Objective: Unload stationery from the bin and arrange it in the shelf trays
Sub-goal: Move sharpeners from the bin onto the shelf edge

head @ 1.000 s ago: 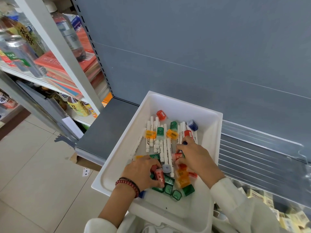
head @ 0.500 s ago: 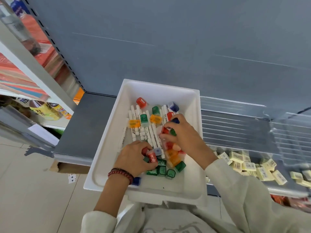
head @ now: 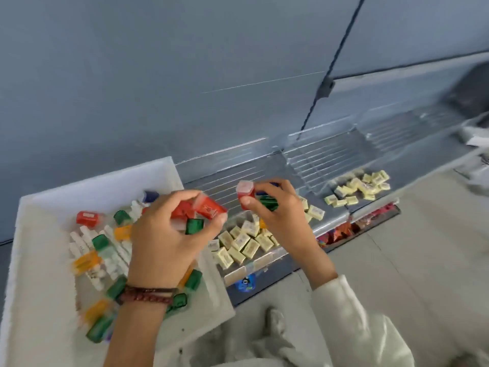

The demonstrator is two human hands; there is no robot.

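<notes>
- The white bin (head: 39, 207) fills the view at 8 o'clock, pushed against the grey shelf back.
- It holds white markers (head: 87, 242) and loose coloured pieces (head: 84, 262) in red, green, orange and blue.
- The left hand (head: 164, 234), at 8 o'clock near the middle, is above the bin's right edge. Its fingers curl round red pieces (head: 203, 207) and a green piece (head: 194, 225).
- A beaded bracelet (head: 148, 294) circles the left wrist.
- The right hand (head: 283, 218), at 3 o'clock of the left and apart from it, is above the clear shelf tray (head: 238, 165). It pinches a red block (head: 245, 193) with green and blue bits behind it.
- Yellow erasers (head: 243, 242) lie in that tray, at 7 o'clock of the right hand.
- A second eraser heap (head: 362, 185) lies at 3 o'clock.
</notes>
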